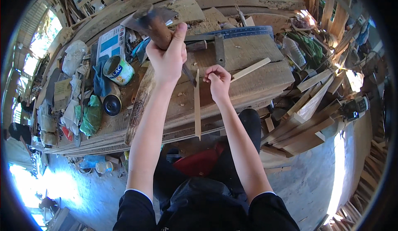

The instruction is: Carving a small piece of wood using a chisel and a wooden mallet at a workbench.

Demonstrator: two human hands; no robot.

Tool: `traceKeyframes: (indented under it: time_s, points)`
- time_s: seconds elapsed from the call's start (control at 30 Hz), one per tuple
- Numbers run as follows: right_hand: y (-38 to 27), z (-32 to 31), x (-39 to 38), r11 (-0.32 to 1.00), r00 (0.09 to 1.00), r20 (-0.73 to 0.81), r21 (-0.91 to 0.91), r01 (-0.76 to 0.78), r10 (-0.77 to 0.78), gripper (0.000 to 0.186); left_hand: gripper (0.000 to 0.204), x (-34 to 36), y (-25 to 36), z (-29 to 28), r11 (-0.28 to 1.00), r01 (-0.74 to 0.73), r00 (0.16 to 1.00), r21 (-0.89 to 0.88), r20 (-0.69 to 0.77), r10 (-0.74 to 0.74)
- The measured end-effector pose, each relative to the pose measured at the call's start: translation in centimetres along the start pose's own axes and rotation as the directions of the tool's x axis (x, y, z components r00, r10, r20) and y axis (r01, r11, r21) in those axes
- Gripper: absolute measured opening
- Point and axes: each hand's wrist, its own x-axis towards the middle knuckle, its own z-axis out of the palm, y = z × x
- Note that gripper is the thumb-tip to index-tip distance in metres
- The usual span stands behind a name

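My left hand (169,59) is closed round the thick brown wooden handle of a chisel (159,30). Its dark butt points up and away, and its narrow metal blade slants down below my fist. Beside the blade tip, a thin pale wood strip (197,106) reaches over the bench's near edge. Just right of that strip is my right hand (218,81), its fingers curled together; whatever they may hold is hidden. Another pale strip (251,69) lies on the wooden bench (265,77) and runs behind this hand. A metal square (219,50) rests beyond it.
A blue ruler (244,32) lies toward the back of the bench. On the left are an open tin can (119,70), a black round lid (112,104) and a green plastic bag (91,116). Stacked boards (296,135) stand at the right.
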Motion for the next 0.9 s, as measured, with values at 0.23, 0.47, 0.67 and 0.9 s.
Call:
traceKeyframes:
  time_s: [0.23, 0.47, 0.67, 0.9]
  points:
    - [-0.1, 0.1, -0.1, 1.0, 1.0, 0.0, -0.005, 0.017, -0.017, 0.02, 0.03, -0.7, -0.9, 0.6, 0.992, -0.06, 0.997, 0.112, -0.033, 0.064]
    - [-0.1, 0.1, -0.1, 1.0, 1.0, 0.008, -0.008, 0.022, -0.022, 0.019, 0.027, -0.5, -1.6, 0.8, 0.962, -0.135, 0.988, 0.236, -0.044, 0.15]
    - [0.1, -0.1, 0.0, 1.0, 1.0, 0.011, -0.002, 0.029, -0.029, 0.018, 0.028, -0.7, -1.6, 0.7, 0.935, -0.158, 0.982, 0.316, -0.052, 0.183]
    - [-1.1, 0.5, -0.3, 0.999, 1.0, -0.03, 0.051, -0.001, 0.002, 0.015, 0.031, -1.6, -1.8, 2.3, 0.809, -0.344, 0.923, 0.476, 0.015, 0.384]
